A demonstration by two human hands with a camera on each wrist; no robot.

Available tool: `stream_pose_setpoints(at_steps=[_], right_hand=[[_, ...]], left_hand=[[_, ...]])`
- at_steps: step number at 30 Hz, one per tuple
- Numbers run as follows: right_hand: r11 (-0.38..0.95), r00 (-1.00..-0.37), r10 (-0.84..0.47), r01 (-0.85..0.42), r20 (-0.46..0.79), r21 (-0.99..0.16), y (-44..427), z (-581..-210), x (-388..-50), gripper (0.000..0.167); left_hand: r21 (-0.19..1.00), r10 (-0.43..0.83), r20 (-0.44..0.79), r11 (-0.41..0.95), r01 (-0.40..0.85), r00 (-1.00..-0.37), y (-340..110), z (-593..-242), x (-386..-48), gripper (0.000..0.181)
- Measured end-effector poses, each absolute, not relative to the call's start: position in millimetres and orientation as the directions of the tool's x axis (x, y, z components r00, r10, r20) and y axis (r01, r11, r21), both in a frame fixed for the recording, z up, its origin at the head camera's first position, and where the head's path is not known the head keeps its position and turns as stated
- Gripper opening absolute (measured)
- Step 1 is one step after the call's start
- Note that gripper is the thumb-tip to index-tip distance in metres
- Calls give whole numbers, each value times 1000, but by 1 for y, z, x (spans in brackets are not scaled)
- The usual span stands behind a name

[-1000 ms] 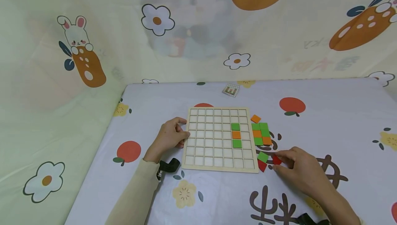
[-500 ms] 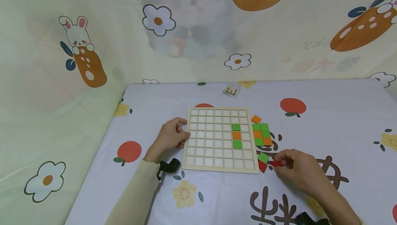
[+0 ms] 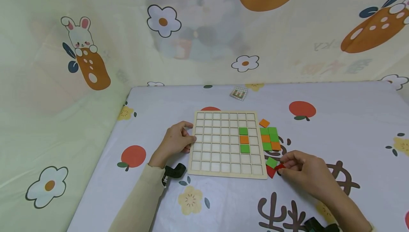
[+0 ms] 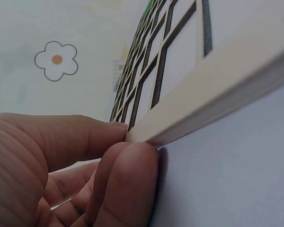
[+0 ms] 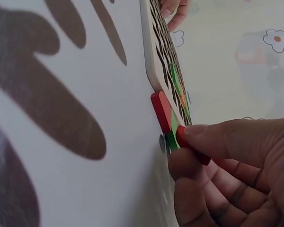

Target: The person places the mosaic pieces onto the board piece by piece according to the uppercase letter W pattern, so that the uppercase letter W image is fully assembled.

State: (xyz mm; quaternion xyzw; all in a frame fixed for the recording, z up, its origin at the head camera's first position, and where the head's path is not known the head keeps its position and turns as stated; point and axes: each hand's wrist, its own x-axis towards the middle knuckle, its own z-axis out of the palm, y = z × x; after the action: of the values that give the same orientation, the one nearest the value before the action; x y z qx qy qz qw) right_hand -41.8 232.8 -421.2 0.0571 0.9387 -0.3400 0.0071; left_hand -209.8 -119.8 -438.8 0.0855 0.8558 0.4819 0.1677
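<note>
My left hand (image 3: 175, 138) holds the left edge of a pale wooden grid board (image 3: 220, 173), thumb and a fingertip at its rim in the left wrist view. Two green tiles and one orange tile (image 3: 244, 139) sit in a column of its cells. To the right of the board, my right hand (image 3: 308, 171) pinches a small red tile (image 5: 195, 147) between thumb and finger. Just left of that hand, a green tile (image 3: 271, 162) and another red tile (image 3: 271, 171) lie against the board's right edge. The pinched tile is partly hidden by the fingers.
A block of green and orange tiles (image 3: 270, 139) lies along the board's right side, with a loose orange tile (image 3: 264, 123) above it. A small card with a grid pattern (image 3: 239, 93) lies at the back. Patterned cloth (image 3: 204, 43) rises behind the table.
My right hand's pinched red tile has turned and shifted slightly left, towards the loose green and red tiles. The left hand and the board stay put.
</note>
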Motion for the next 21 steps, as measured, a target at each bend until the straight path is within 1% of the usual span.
stream_pose_setpoints(at_steps=[8, 13, 17, 21], right_hand=[[731, -988, 50, 135, -145, -669, 236, -422, -46, 14], [692, -986, 30, 137, -162, -709, 238, -422, -50, 14], [623, -980, 17, 167, -200, -764, 237, -423, -55, 16], [587, -975, 15, 188, -221, -788, 235, -425, -58, 17]], left_hand=[[857, 307, -209, 514, -23, -928, -120, -439, -209, 45], [854, 301, -215, 520, -29, -929, -120, -438, -209, 45], [852, 298, -217, 522, -32, -930, -119, -437, -209, 46], [853, 302, -219, 521, -32, -928, -119, -437, -209, 46]])
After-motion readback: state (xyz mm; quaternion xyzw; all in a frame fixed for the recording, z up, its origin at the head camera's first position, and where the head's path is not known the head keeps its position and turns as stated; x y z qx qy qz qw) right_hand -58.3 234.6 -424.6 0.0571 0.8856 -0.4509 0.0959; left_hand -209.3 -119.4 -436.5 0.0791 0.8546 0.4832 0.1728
